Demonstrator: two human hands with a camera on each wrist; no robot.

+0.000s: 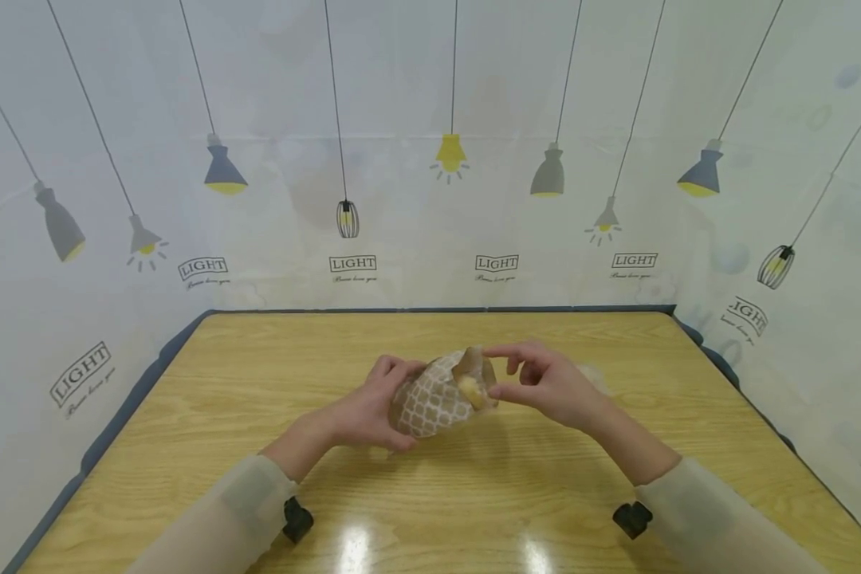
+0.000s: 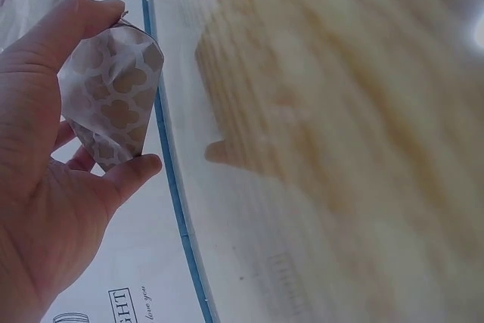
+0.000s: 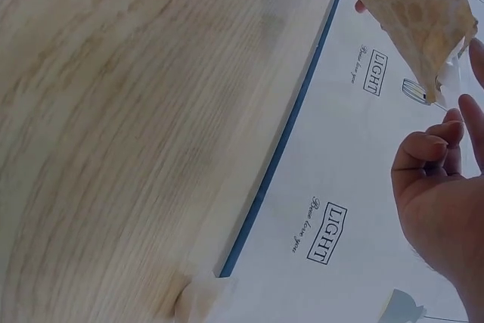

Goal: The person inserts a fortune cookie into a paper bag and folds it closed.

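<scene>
A brown paper bag (image 1: 434, 399) with a white lattice pattern lies tilted above the wooden table, its mouth facing right. My left hand (image 1: 366, 406) grips its closed end, fingers on the far side and thumb on the near side; the left wrist view shows the patterned bag (image 2: 117, 96) between thumb and fingers. Something pale yellow (image 1: 471, 391) shows inside the mouth; its kind is unclear. At that mouth is my right hand (image 1: 552, 387), index finger and thumb spread apart by the rim, the other fingers loosely bent. Whether they touch the paper cannot be told.
A pale, translucent item (image 1: 594, 376) lies on the table (image 1: 316, 518) behind the right wrist, partly hidden. A white backdrop (image 1: 402, 80) printed with lamps stands around the back and sides. Both sleeves carry a small black mount (image 1: 631, 520).
</scene>
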